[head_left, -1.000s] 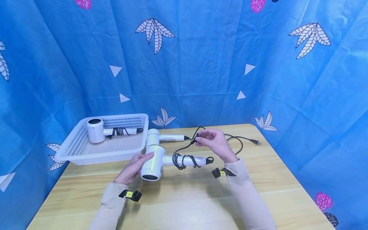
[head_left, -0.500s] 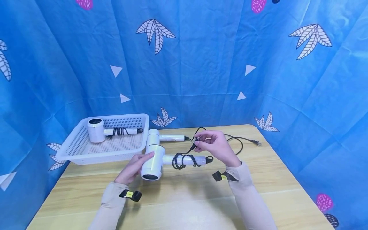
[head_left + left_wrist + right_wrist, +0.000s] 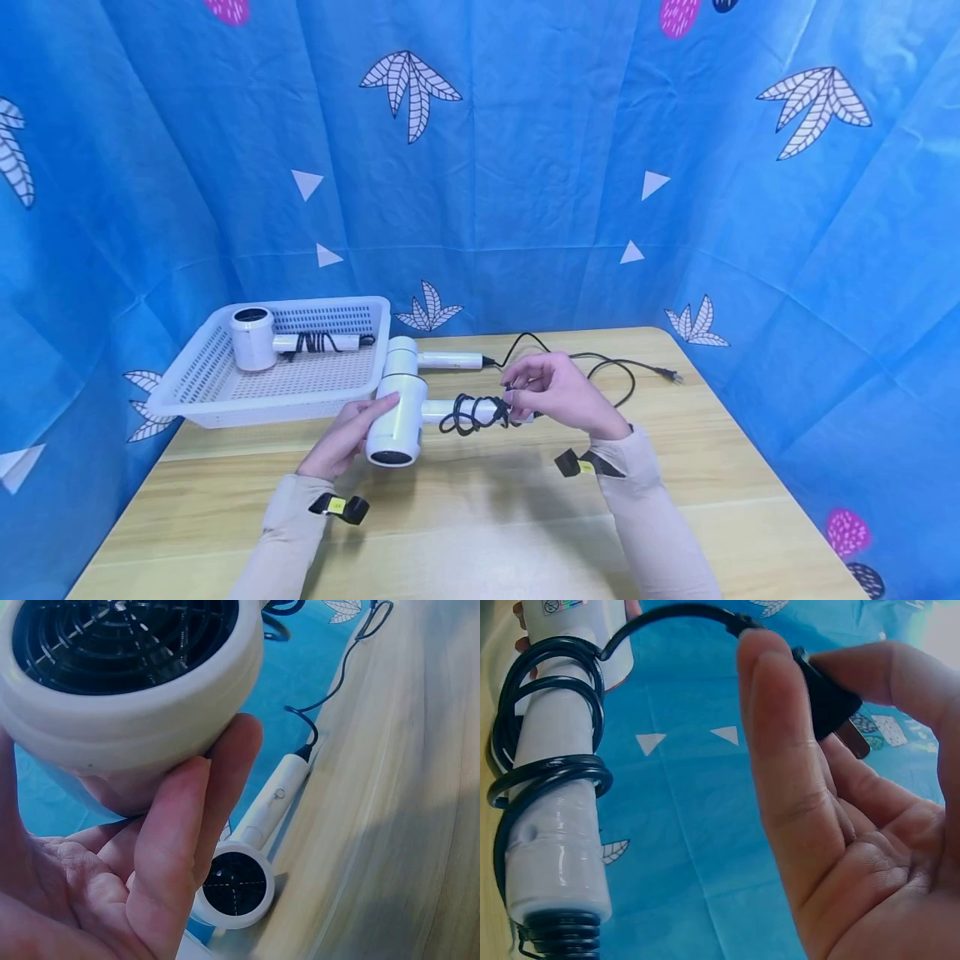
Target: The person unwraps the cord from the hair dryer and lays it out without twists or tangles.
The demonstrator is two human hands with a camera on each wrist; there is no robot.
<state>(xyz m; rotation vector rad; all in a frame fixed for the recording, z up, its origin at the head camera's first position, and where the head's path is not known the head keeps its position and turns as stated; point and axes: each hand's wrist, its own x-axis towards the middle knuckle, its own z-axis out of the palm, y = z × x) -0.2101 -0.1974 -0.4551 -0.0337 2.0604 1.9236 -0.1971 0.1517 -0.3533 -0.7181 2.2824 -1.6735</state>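
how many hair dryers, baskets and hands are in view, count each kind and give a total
Baskets: 1 (white basket)
Hair dryers: 3 (held dryer, basket dryer, loose-cord dryer)
Hands: 2 (left hand, right hand)
Total: 6

Table [image 3: 465,542]: basket [image 3: 270,410] at left rear, one dryer [image 3: 255,343] in it, handle to the right. Rear dryer [image 3: 450,360] just right of basket, handle right; its cord [image 3: 632,387] runs behind right hand [image 3: 562,392] to the right rear. Front dryer [image 3: 393,429] before that one, head in left hand [image 3: 347,437], handle right, wound with its own lead [image 3: 585,763]; plug [image 3: 829,697] in right hand. Curtain [image 3: 480,167] behind and both sides.
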